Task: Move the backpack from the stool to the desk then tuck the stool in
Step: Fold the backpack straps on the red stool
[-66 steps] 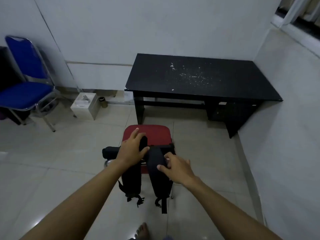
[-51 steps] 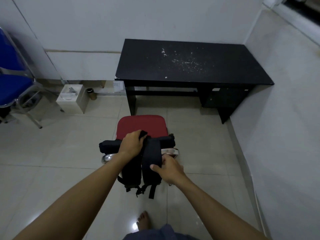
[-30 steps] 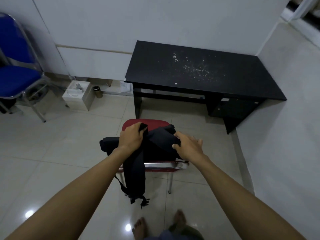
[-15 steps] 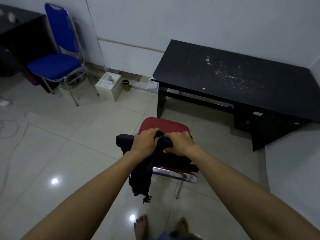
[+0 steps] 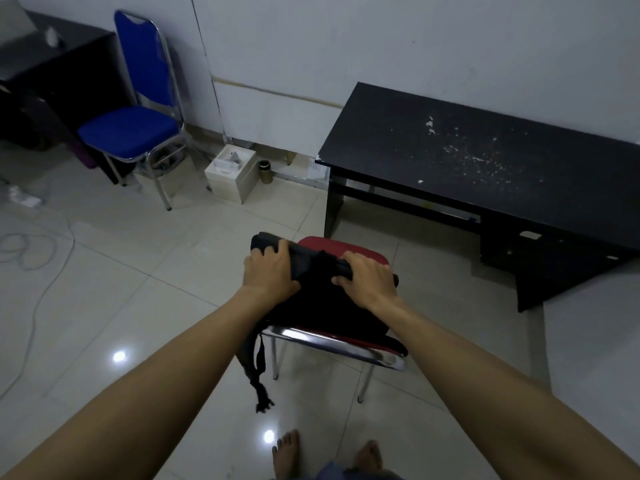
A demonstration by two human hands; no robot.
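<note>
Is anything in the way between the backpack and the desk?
Nothing visible. Both hands, left and right, grip the backpack on the stool. The desk stands just beyond, its top bare except for small white specks, with only open floor between.

**What's in the room, by count**

One black backpack, one red stool, one black desk. One blue chair, one white box, one small dark can. Two hands, two bare feet.
</note>
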